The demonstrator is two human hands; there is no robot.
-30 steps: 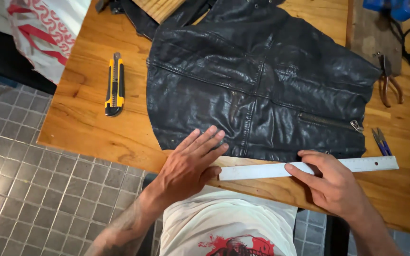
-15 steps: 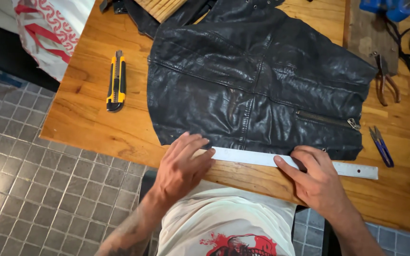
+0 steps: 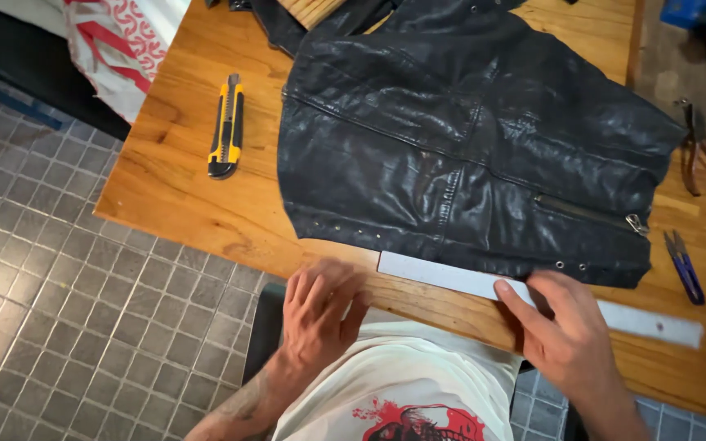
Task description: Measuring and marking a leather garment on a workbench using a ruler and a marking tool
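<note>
Two hands low in the frame. Left hand lies flat, fingers spread, on the table edge, lower centre, gripping nothing. Right hand, lower right, presses open fingers on a white ruler along the black leather jacket hem. Jacket fills upper centre. Yellow utility knife upper left; blue snips and pliers at right.

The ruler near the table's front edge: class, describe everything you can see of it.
The ruler is a long, flat, pale grey strip, probably metal, with a small dark spot near its right end. It lies flat on the wooden table, slanting down to the right, just below the hem of the black leather jacket. The right hand presses on its middle, hiding part. The left hand rests beside its left end; contact is unclear.
</note>
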